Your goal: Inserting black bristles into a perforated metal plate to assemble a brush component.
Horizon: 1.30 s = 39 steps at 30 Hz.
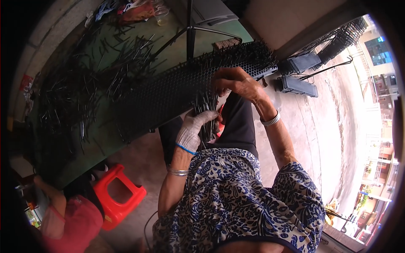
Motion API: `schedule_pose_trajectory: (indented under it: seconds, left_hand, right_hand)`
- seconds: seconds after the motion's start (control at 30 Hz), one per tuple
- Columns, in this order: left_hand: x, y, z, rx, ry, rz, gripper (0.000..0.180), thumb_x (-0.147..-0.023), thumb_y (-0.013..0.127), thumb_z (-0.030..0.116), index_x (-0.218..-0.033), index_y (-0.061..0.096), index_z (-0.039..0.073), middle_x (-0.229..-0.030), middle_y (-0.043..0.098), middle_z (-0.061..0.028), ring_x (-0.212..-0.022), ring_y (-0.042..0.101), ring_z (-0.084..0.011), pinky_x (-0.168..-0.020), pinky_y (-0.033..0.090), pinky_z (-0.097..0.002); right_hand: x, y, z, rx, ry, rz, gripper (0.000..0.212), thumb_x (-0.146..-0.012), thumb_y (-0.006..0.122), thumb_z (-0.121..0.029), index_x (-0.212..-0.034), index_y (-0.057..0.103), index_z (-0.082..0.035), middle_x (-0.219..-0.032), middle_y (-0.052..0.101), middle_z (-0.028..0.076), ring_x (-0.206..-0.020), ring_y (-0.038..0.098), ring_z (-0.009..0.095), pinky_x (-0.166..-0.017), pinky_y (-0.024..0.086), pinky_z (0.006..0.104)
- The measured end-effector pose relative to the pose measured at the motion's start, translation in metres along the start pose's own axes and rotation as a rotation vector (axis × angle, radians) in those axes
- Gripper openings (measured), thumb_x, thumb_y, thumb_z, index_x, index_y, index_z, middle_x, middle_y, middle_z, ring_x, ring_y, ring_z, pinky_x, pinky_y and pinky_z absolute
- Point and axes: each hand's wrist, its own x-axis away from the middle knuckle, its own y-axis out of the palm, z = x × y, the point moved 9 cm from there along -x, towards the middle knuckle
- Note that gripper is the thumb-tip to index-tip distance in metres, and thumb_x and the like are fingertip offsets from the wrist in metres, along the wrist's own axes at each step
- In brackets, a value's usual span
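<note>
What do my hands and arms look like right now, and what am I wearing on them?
Your left hand wears a pale knit glove edged in blue, with silvery bangles farther up. Your right hand is ungloved, with a light, shiny band at the wrist. Blue-and-white patterned sleeves leave both forearms bare.

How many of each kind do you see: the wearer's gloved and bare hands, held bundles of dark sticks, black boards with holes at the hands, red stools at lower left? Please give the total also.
Gloved left hand: 1
Bare right hand: 1
Stick bundle: 1
Black board: 1
Red stool: 1
Total: 5
</note>
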Motion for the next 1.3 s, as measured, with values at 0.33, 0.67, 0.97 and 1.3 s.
schedule_pose_trajectory:
  seconds: [0.33,0.67,0.97,1.3]
  left_hand:
    - [-0.016,-0.011,-0.002,0.142,0.047,0.017,0.015,-0.083,0.064,0.011,-0.090,0.063,-0.002,-0.070,0.062,-0.0080,-0.059,0.060,-0.0181,-0.056,0.052,-0.0317]
    - [-0.021,-0.010,-0.015,0.369,-0.043,-0.051,0.027,-0.082,0.063,0.004,-0.107,0.058,-0.002,-0.077,0.061,-0.0093,-0.065,0.061,-0.0174,-0.059,0.054,-0.0325]
    - [-0.015,-0.005,-0.015,0.385,-0.063,-0.064,0.025,-0.082,0.064,0.003,-0.106,0.057,0.001,-0.075,0.060,-0.0085,-0.062,0.060,-0.0172,-0.058,0.053,-0.0318]
    - [-0.012,-0.004,-0.008,0.288,-0.017,-0.061,0.027,-0.082,0.064,0.006,-0.108,0.057,0.001,-0.070,0.059,-0.0084,-0.060,0.059,-0.0180,-0.056,0.052,-0.0315]
  right_hand:
    - [-0.001,-0.031,-0.025,0.070,-0.219,0.297,0.014,-0.092,0.057,-0.011,-0.092,0.058,0.003,-0.078,0.067,0.009,-0.074,0.067,0.016,-0.069,0.053,0.0263]
    - [-0.011,-0.046,-0.028,0.415,-0.453,0.619,0.006,-0.091,0.055,-0.002,-0.095,0.057,0.002,-0.080,0.068,0.009,-0.074,0.067,0.014,-0.067,0.051,0.0254]
    - [-0.012,-0.036,-0.044,0.539,-0.472,0.510,0.006,-0.091,0.057,-0.004,-0.094,0.057,0.001,-0.078,0.068,0.009,-0.075,0.069,0.015,-0.066,0.051,0.0260]
    - [-0.020,-0.032,-0.044,0.567,-0.540,0.443,0.006,-0.088,0.058,-0.003,-0.092,0.056,0.001,-0.077,0.066,0.010,-0.071,0.068,0.019,-0.063,0.052,0.0300]
